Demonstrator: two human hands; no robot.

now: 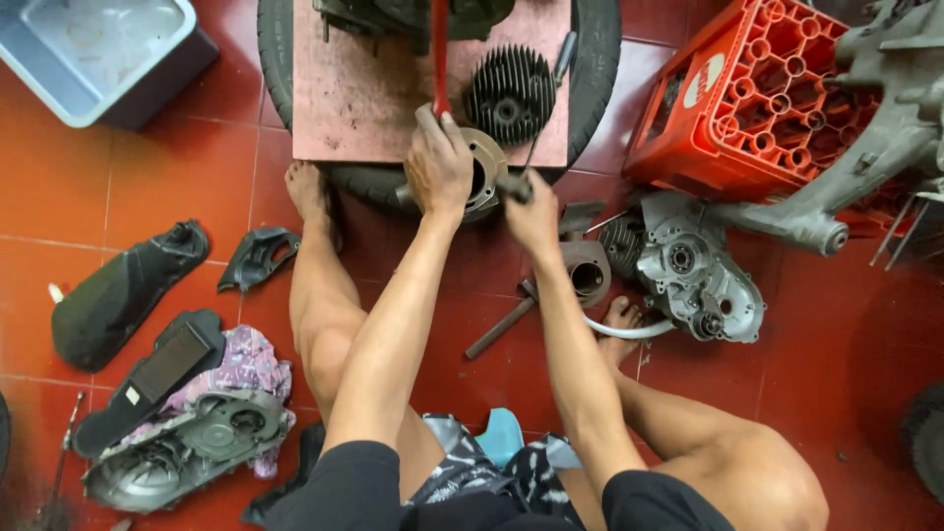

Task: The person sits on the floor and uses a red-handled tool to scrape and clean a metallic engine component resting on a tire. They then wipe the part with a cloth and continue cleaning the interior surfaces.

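— What are the hands doing?

— The left hand (pixel 439 167) has its fingers clamped round a red handle (pixel 440 54) that stands upright. The right hand (pixel 532 214) is closed on a dark tool grip (pixel 515 187).

— And the part between them?

— A metal engine cylinder (pixel 484 175) sits at the near edge of the pink board (pixel 359 98), which lies on a tyre (pixel 600 59). A finned cylinder head (pixel 509 93) rests just behind it.

— Anything else close?

— A red crate (pixel 762 98) on the floor, off to the right.
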